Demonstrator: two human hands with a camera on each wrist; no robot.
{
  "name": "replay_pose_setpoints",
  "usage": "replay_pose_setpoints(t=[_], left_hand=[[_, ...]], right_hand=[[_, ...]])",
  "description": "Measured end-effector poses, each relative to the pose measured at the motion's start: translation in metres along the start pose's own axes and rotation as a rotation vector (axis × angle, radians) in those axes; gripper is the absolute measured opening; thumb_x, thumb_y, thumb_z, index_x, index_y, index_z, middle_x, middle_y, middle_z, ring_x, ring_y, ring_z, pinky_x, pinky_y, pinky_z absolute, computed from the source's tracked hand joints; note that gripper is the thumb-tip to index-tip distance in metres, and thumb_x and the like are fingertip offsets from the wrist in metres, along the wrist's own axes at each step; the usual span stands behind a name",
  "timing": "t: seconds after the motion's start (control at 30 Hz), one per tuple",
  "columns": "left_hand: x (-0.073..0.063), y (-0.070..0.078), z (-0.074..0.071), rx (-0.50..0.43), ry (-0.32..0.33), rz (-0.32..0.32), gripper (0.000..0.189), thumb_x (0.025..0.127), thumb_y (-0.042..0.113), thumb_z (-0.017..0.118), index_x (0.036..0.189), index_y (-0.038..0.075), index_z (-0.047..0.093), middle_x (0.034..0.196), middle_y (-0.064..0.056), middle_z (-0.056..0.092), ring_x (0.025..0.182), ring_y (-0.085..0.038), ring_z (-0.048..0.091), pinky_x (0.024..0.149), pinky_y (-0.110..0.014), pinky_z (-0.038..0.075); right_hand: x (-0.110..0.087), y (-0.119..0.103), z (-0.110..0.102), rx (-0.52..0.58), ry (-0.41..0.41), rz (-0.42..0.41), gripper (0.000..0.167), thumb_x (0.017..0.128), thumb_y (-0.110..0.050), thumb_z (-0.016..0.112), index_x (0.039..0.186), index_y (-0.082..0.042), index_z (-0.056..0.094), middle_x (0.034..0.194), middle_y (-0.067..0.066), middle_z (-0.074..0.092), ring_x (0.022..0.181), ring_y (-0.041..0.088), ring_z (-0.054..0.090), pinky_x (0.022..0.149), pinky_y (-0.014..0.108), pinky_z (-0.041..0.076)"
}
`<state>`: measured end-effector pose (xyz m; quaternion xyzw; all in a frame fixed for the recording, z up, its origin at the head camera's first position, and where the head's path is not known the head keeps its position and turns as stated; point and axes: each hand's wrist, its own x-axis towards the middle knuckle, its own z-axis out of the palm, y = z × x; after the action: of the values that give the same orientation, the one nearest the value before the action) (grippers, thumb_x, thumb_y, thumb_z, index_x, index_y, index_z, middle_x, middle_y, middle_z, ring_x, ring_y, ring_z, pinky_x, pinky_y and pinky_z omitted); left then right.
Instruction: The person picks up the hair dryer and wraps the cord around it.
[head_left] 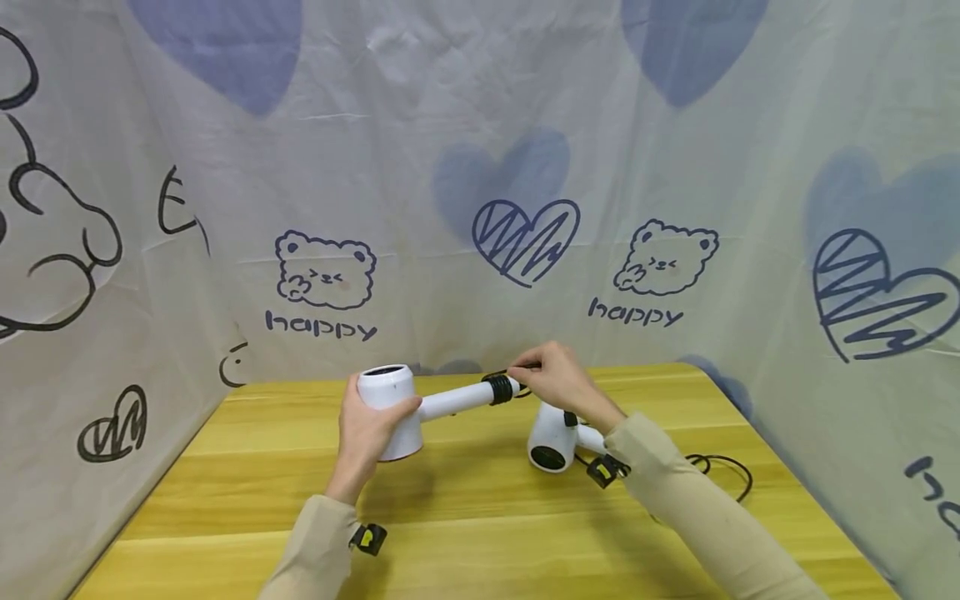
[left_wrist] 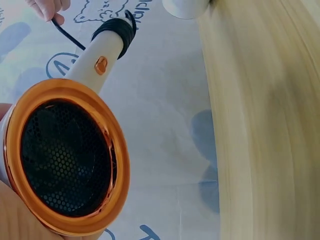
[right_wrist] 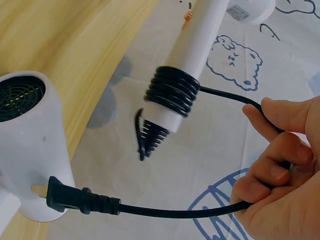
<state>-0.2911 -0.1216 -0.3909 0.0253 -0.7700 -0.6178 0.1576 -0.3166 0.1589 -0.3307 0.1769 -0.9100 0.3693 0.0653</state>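
Observation:
My left hand grips the barrel of a white hair dryer, held above the table with its handle toward the right. In the left wrist view its copper-rimmed grille faces the camera. Several turns of black cord are wound round the handle's end. The fingers of my right hand are curled round the free length of that cord, drawn out from the coil. Past the hand the cord ends in a black two-pin plug, hanging in front of a second hair dryer in the right wrist view.
The second white hair dryer rests on the yellow wood-grain table beneath my right forearm. Its black cord loops out to the right. A printed cloth with hearts and bears stands round the table's back and sides.

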Motion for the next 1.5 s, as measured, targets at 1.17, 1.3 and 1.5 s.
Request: replay_pose_setpoints(t=[1.17,1.3,1.5], left_hand=[[0.013,0.007,-0.01,-0.652,0.143,-0.405,0.058,0.082,0.029,0.078,0.126,0.012,0.043,0.108,-0.002,0.06,0.09,-0.014,0.065,0.082,-0.03,0.057],[0.011,0.009,-0.01,-0.735,0.047,-0.472,0.054,0.087,0.032,0.072,0.125,0.012,0.04,0.109,-0.002,0.059,0.094,-0.015,0.063,0.085,-0.029,0.054],[0.011,0.012,-0.011,-0.873,-0.056,-0.508,0.062,0.092,0.032,0.064,0.139,0.014,0.028,0.125,-0.004,0.046,0.111,-0.018,0.051,0.093,-0.027,0.05]], right_hand=[[-0.007,0.041,-0.023,0.148,-0.361,-0.077,0.03,0.1,-0.013,0.054,0.125,-0.005,0.066,0.082,0.003,0.071,0.064,0.011,0.051,0.067,0.023,0.044],[-0.005,0.047,-0.022,0.172,-0.385,-0.028,0.024,0.099,-0.02,0.057,0.113,-0.009,0.073,0.072,0.004,0.066,0.051,0.01,0.039,0.049,0.02,0.035],[-0.004,0.057,-0.027,0.306,-0.433,0.102,0.026,0.1,-0.024,0.056,0.099,-0.006,0.075,0.067,0.002,0.059,0.057,0.011,0.049,0.053,0.021,0.044]])
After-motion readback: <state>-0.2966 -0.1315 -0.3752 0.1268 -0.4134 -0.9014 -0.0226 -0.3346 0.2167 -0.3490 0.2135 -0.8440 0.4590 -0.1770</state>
